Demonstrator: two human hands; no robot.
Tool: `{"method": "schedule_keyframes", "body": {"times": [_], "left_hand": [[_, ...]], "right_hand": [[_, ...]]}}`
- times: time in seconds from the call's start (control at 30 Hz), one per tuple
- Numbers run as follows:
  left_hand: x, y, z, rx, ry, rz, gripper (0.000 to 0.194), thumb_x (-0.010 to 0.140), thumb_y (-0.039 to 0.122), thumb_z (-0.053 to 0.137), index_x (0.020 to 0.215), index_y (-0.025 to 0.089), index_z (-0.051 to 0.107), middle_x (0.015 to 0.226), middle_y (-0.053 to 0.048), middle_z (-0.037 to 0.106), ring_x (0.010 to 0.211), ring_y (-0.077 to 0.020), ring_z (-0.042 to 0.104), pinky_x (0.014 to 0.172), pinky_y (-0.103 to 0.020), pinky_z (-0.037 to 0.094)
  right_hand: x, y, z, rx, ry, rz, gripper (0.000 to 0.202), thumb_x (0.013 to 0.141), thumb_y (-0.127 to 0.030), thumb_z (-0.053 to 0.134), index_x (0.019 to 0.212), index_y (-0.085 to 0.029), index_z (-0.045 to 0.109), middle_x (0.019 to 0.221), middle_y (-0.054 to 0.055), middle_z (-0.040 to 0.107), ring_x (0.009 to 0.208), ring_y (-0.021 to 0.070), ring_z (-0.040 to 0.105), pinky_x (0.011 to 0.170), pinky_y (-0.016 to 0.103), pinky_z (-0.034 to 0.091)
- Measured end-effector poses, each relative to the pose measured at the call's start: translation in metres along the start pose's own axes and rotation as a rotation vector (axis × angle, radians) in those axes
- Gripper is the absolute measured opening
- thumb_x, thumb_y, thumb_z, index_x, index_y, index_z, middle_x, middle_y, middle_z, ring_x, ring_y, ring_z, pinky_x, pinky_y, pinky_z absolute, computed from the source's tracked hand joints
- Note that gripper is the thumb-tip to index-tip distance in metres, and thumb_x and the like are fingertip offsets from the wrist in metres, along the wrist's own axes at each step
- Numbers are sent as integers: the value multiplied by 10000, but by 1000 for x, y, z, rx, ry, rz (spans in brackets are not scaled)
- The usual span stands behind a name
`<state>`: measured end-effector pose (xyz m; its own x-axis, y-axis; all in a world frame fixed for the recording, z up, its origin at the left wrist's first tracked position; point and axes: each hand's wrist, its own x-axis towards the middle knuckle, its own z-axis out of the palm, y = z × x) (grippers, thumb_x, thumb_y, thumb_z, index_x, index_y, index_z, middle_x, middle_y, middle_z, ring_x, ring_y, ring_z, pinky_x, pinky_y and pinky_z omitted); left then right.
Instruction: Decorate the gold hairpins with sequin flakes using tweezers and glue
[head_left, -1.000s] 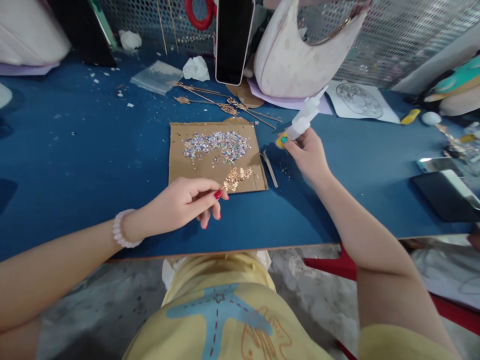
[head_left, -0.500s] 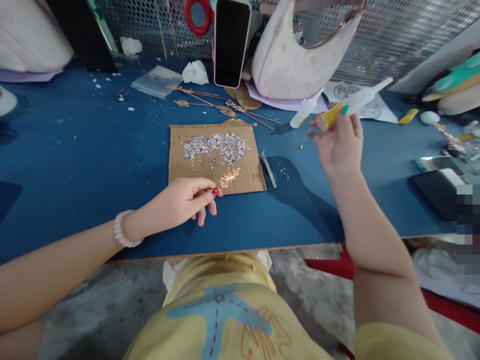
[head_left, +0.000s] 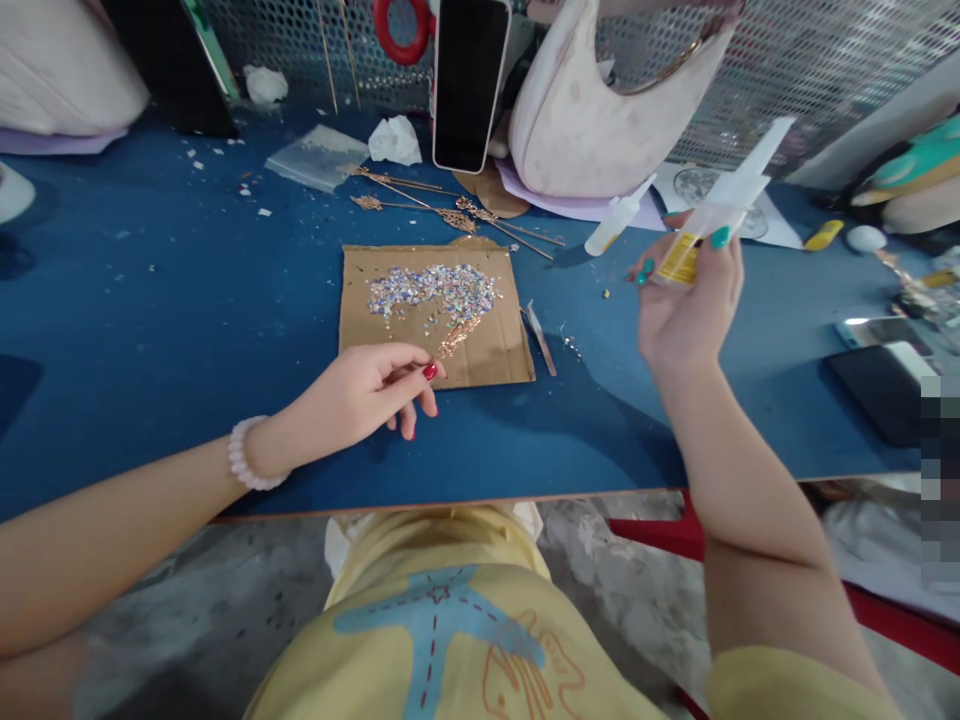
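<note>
The cardboard sheet (head_left: 495, 350) lies flat on the blue bench (head_left: 150, 300), and a heap of small shiny sequins (head_left: 431, 290) covers its far half. The left hand (head_left: 360, 400) rests at the near edge of the cardboard, with thumb and fingers pinched closed on a thin gold ornament (head_left: 457, 335), which points up over the near part of the cardboard, just under the sequins. The right hand (head_left: 686, 310) is lifted above the bench, well to the right of the cardboard, and it grips a small glue tube (head_left: 716, 225) with a yellow label; the white nozzle of the tube points up and to the right. Just right of the cardboard a small metal tool (head_left: 540, 338) lies on the bench. A second white bottle (head_left: 615, 218) lies further right and behind it. Behind the cardboard there are several gold hairpin sticks (head_left: 450, 205), a black phone (head_left: 469, 85) standing upright and a pale pink bag (head_left: 592, 110).
</note>
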<state>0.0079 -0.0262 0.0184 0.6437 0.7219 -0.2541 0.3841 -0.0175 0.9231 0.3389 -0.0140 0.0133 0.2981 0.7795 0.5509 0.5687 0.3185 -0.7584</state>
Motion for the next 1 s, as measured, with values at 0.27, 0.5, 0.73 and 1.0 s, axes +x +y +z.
{"method": "schedule_keyframes", "body": {"times": [0.27,0.5,0.73,1.0], "left_hand": [[-2,1,0,-76,19,27,204,956,328,459,986,156,564,755,-13,668,488,-62,607,455,-138,463],[-5,2,1,-107,-16,39,210,968,320,432,982,160,567,765,-21,678,494,-69,612,472,-153,479],[-5,1,1,-131,-37,44,205,973,320,432,986,170,570,789,-16,676,508,-63,618,494,-147,488],[-7,1,1,-148,-44,57,229,981,337,426,1001,166,578,770,-10,671,505,-68,621,494,-159,483]], "right_hand": [[-17,-6,9,193,-260,-72,475,784,-665,534,1088,-304,577,914,39,621,743,202,603,572,337,480],[-35,-23,14,100,-459,-138,480,772,-619,609,1071,-243,608,954,65,658,822,215,632,720,362,547],[-39,-26,13,49,-521,-270,402,801,-535,619,1080,-246,603,978,50,667,854,217,632,778,367,522],[-38,-24,15,29,-540,-286,372,817,-489,612,1098,-246,595,977,46,664,849,207,624,759,349,502]]}}
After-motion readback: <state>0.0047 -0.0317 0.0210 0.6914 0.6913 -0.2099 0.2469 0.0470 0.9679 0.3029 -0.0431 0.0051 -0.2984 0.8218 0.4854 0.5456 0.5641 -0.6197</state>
